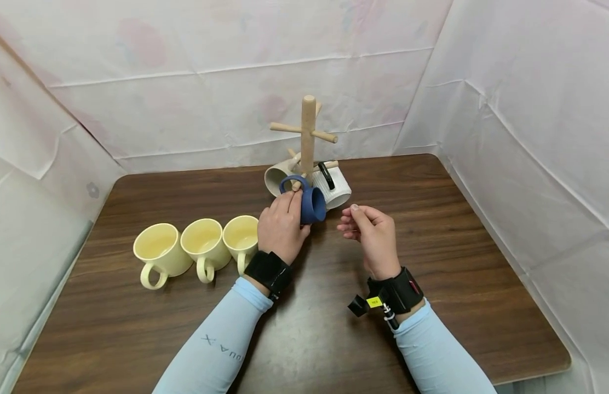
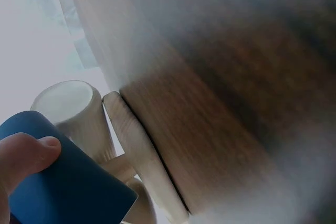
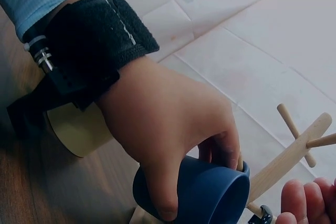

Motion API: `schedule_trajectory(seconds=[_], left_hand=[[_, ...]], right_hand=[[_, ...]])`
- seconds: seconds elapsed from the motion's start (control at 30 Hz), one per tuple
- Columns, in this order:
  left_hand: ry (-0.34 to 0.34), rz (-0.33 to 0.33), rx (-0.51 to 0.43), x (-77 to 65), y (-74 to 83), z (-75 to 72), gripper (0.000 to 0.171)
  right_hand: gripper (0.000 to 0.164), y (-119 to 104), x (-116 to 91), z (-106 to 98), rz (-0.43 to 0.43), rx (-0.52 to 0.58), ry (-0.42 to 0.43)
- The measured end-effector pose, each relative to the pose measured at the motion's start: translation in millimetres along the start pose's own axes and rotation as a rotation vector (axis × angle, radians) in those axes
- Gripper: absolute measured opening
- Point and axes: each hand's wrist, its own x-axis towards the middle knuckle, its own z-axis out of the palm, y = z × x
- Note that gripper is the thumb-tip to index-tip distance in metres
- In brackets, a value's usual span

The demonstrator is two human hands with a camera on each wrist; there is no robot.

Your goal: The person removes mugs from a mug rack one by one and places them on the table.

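My left hand grips the blue mug at the frame's centre, its handle at a lower peg of the wooden rack. My right hand, right of centre, holds nothing, fingers loosely bent. Three yellow mugs stand centre-left on the desk.
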Motion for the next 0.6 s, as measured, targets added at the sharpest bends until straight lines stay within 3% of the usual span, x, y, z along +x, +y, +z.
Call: schedule_trajectory(seconds=[0.27,0.6], left_hand=[[-0.028,-0.006,-0.015,-1.5,1.9,-6.8,0.083],[-0.013,-0.009,-0.028,-5.8,0.1,-13.5,0.086]], right_hand=[[0.025,0,1,-1,0.0,-0.01,-0.006],[0.026,1,5,-3,0.004,-0.013,0.005]])
